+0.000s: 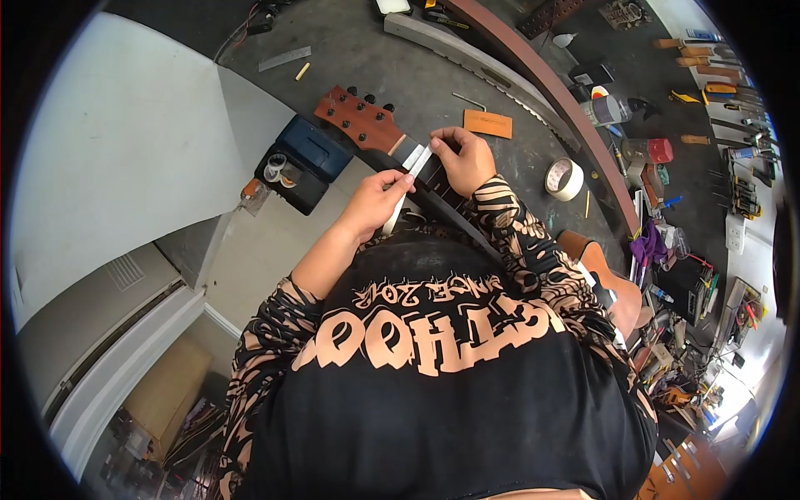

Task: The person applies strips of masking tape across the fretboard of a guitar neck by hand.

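Observation:
A guitar neck (pixel 454 215) runs diagonally in front of me, its brown headstock (pixel 360 119) with black tuners pointing to the upper left. Across the fretboard near the nut lies a white strip of masking tape (pixel 414 161). My left hand (pixel 373 202) pinches the strip between thumb and forefinger, and a loose length hangs below that grip. At the strip's other end, my right hand (pixel 467 162) is closed, thumb against fingertips on the tape. The guitar's body (pixel 602 279) shows partly beyond my right sleeve.
A masking tape roll (pixel 564 179) stands on the dark bench right of my hand. An orange rectangular piece (pixel 488 124), a hex key (pixel 469 101) and a steel ruler (pixel 284 59) lie farther back. An open dark blue case (pixel 304 162) sits left. Tools crowd the right wall.

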{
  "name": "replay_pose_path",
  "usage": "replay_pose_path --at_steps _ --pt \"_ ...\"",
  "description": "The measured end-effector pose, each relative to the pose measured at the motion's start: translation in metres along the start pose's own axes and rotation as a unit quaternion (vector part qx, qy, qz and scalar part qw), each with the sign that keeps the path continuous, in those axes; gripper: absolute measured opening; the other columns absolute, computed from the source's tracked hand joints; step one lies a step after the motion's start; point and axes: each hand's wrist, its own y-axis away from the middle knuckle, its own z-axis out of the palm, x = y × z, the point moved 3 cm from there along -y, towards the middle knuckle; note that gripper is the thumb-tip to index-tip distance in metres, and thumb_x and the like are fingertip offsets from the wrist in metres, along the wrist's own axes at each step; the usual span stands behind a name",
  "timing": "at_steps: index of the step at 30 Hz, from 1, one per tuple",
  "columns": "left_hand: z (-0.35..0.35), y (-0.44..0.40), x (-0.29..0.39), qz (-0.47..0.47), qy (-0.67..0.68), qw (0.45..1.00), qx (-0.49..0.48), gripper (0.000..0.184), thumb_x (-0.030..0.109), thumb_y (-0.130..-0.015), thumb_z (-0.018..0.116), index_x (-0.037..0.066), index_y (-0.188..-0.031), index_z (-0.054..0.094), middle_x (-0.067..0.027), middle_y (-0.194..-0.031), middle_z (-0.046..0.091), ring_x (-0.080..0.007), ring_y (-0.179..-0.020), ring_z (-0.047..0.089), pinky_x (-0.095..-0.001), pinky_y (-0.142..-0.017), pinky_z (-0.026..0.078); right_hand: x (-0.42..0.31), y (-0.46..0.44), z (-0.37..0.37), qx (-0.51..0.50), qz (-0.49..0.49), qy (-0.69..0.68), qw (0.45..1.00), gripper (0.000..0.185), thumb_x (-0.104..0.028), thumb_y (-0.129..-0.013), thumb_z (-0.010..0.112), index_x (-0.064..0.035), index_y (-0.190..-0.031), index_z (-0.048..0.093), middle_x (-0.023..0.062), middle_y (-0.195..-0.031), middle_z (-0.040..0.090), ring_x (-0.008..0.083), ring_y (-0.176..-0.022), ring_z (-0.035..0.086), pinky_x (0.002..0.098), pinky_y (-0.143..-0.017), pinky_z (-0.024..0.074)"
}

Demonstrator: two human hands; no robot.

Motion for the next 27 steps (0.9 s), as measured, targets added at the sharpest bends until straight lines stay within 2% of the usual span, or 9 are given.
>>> replay_pose_path --at_steps 3,5,9,18,20,27 --pt "0.0030 -0.0028 -0.0056 0.013 0.001 1.000 0.008 0.025 0.026 -0.097 0.058 0.002 -0.097 0.066 0.0006 -0.085 0.059 -0.0058 -0.077 0.050 -0.0214 -0.068 0.041 0.0040 0.0007 0.0032 0.027 -0.038 -0.009 0.999 0.024 -0.020 -0.085 0.066 -0.0047 -0.104 0.068 0.0134 -0.089 0.071 0.0244 -0.080 0.069 0.0338 -0.075 0.0524" --pt "0.0034 -0.0033 -0.0080 0.051 0.025 0.998 0.043 0.023 0.024 -0.097 0.059 0.002 -0.102 0.065 0.0007 -0.088 0.060 -0.0059 -0.078 0.052 -0.0218 -0.069 0.042 0.0020 0.0016 0.0015 0.020 -0.023 -0.015 0.999 0.026 -0.018 -0.085 0.066 -0.0053 -0.108 0.066 0.0119 -0.089 0.071 0.0227 -0.079 0.069 0.0330 -0.074 0.0524" --pt "0.0006 -0.0026 -0.0046 0.034 0.050 0.998 0.013 0.026 0.024 -0.096 0.059 0.001 -0.106 0.064 -0.0013 -0.089 0.062 -0.0090 -0.082 0.053 -0.0246 -0.075 0.044 0.0018 0.0022 0.0047 0.013 0.001 -0.043 0.999 0.031 -0.014 -0.084 0.067 -0.0062 -0.114 0.062 0.0085 -0.084 0.070 0.0188 -0.077 0.068 0.0309 -0.073 0.0523" --pt "-0.0038 -0.0088 -0.0102 -0.003 0.096 0.995 -0.014 0.025 0.023 -0.097 0.057 0.001 -0.106 0.064 -0.0003 -0.091 0.062 -0.0077 -0.083 0.052 -0.0233 -0.074 0.042 0.0026 0.0025 0.0062 0.014 0.004 -0.054 0.998 0.031 -0.014 -0.084 0.066 -0.0052 -0.113 0.061 0.0078 -0.083 0.069 0.0166 -0.077 0.067 0.0295 -0.072 0.0519" --pt "-0.0033 -0.0098 -0.0107 0.007 0.099 0.995 -0.013 0.020 0.021 -0.097 0.058 0.004 -0.104 0.064 0.0010 -0.088 0.061 -0.0045 -0.076 0.053 -0.0200 -0.065 0.043 0.0028 0.0028 0.0064 0.014 0.004 -0.058 0.998 0.031 -0.014 -0.084 0.066 -0.0052 -0.113 0.061 0.0079 -0.083 0.069 0.0165 -0.077 0.067 0.0294 -0.072 0.0519" --pt "-0.0018 -0.0073 -0.0052 -0.005 0.104 0.994 -0.021 0.019 0.020 -0.097 0.057 0.004 -0.104 0.064 0.0022 -0.085 0.059 -0.0044 -0.074 0.053 -0.0202 -0.064 0.043 0.0036 0.0029 0.0055 0.020 -0.003 -0.065 0.998 0.031 -0.013 -0.085 0.066 -0.0041 -0.114 0.060 0.0076 -0.085 0.069 0.0149 -0.076 0.067 0.0287 -0.072 0.0517"
